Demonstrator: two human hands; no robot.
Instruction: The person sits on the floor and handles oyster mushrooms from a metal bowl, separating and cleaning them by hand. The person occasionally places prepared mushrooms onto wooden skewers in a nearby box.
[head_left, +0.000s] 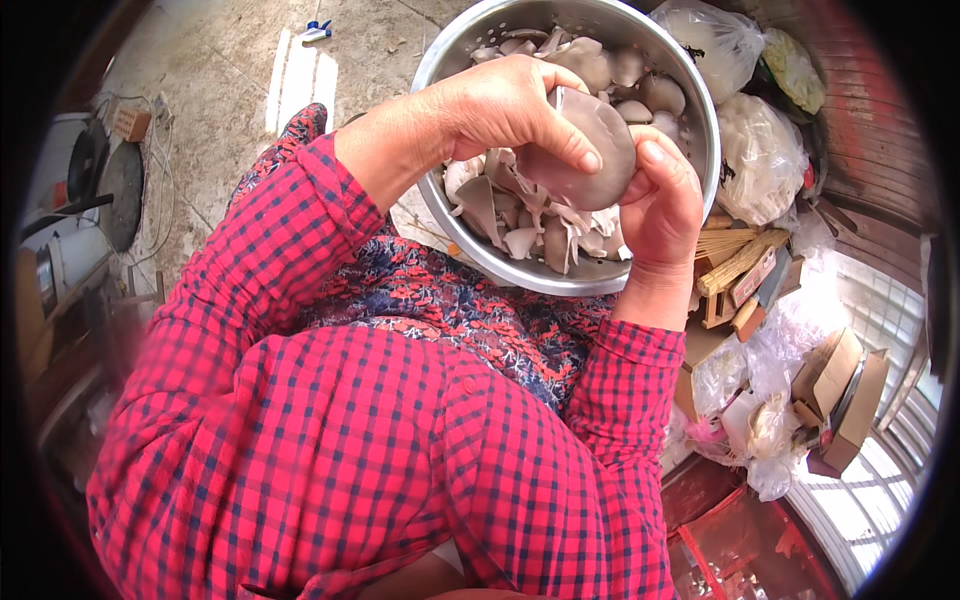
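Note:
A large grey-brown oyster mushroom cap (609, 142) is held between my two hands over a metal colander (517, 271). My left hand (510, 101) grips its left side, the thumb lying across the cap's smooth face. At the cap's right edge, my right hand (664, 195) pinches with thumb and fingers. Torn oyster mushroom pieces (480, 206) fill the near part of the colander, pale gills showing on some. Farther back lie more whole-looking caps (660, 94). The hands and the held cap hide the middle of the colander.
Plastic bags (761, 157) sit right of the colander. Nearer are a wooden holder with chopsticks (724, 244) and a cleaver-like knife (772, 281), then a cardboard box (829, 375). Left, a brick (131, 124) and loose cables (161, 187) lie about. A blue-and-white spray head (315, 31) is ahead.

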